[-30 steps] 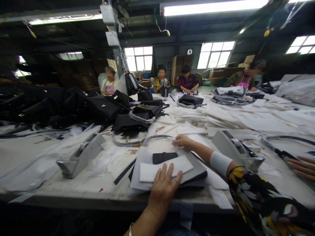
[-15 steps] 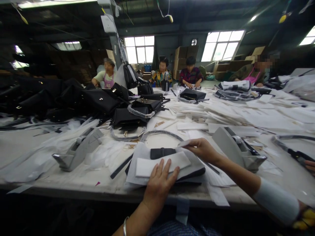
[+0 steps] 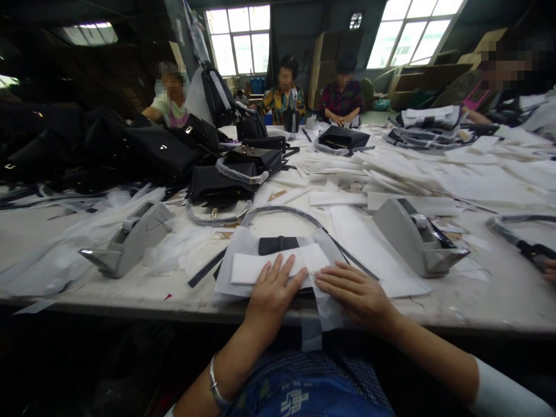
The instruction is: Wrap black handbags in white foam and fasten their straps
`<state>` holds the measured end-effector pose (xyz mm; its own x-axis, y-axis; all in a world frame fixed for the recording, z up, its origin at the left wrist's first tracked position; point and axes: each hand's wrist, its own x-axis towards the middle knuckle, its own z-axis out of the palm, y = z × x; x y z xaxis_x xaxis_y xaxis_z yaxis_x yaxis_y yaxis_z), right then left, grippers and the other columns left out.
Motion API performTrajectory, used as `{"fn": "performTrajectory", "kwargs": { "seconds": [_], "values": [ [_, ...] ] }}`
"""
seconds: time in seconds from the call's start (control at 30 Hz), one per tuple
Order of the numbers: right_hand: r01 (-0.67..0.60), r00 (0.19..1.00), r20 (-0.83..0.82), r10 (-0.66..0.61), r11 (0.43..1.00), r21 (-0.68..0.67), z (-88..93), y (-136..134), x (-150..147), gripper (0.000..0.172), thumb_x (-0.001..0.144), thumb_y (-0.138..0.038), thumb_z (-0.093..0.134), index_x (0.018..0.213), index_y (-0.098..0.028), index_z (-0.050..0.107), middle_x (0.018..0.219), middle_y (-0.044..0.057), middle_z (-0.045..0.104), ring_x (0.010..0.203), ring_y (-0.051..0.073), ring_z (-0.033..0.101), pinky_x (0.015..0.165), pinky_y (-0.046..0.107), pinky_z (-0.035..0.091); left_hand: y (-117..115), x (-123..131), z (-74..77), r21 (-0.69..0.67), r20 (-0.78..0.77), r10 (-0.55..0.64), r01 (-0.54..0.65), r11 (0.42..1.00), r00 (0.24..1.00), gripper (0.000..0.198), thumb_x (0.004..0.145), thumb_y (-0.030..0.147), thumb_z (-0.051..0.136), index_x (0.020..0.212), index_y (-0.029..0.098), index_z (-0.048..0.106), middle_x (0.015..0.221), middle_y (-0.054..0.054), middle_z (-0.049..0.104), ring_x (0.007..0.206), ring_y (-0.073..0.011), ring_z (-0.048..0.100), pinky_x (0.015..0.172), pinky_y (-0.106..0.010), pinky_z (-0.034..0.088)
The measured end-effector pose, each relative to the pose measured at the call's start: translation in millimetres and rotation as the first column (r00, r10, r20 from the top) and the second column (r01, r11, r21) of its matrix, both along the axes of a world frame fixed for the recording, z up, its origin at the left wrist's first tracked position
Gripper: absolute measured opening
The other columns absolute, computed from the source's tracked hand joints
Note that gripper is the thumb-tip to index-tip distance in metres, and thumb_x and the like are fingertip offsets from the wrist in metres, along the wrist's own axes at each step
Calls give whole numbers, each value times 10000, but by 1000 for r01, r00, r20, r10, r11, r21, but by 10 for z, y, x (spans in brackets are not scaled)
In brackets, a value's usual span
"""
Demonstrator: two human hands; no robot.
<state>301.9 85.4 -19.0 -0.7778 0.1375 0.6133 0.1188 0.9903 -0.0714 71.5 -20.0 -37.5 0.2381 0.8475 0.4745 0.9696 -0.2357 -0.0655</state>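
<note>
Lying flat on white pad (image 3: pixel 249 269), left hand (image 3: pixel 271 289), fingers slightly spread, gripping nothing; right hand (image 3: pixel 362 294) just right, fingers together, flat on thin sheet (image 3: pixel 329 313) lapping the pad's right end; pad near table (image 3: pixel 490 301) edge, between left tape dispenser (image 3: pixel 134 240) and right tape dispenser (image 3: pixel 397 231); small black band (image 3: pixel 278 245) just beyond pad, then curved handle (image 3: pixel 286 209); black bags (image 3: pixel 163 153) far left, co-workers (image 3: pixel 284 104) far side

Dim overall, glaring windows (image 3: pixel 252 53), stretched edges
</note>
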Motion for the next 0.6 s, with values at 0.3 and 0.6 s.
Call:
{"fn": "performTrajectory", "kwargs": {
  "seconds": [0.3,0.6],
  "values": [
    [8,996,-91,-6,1000,21,-236,-4,-7,404,997,-201,481,1396,-228,546,1214,69,713,1166,208,607,1039,432,476,-55,-81,108,-114,-26,-160,156,981,987,619,989,141,434,1536,356,239,1575,30,355,1472,-287,287,1119,-562,388],
    [-98,993,14,115,897,-431,410,102,39,239,938,-157,524,1063,-207,721,1043,64,757,1011,193,702,1024,377,523,-73,-78,58,-57,-76,-173,169,984,982,591,988,249,509,1500,438,283,1550,54,399,1441,-292,354,1093,-548,419]
  ]
}}
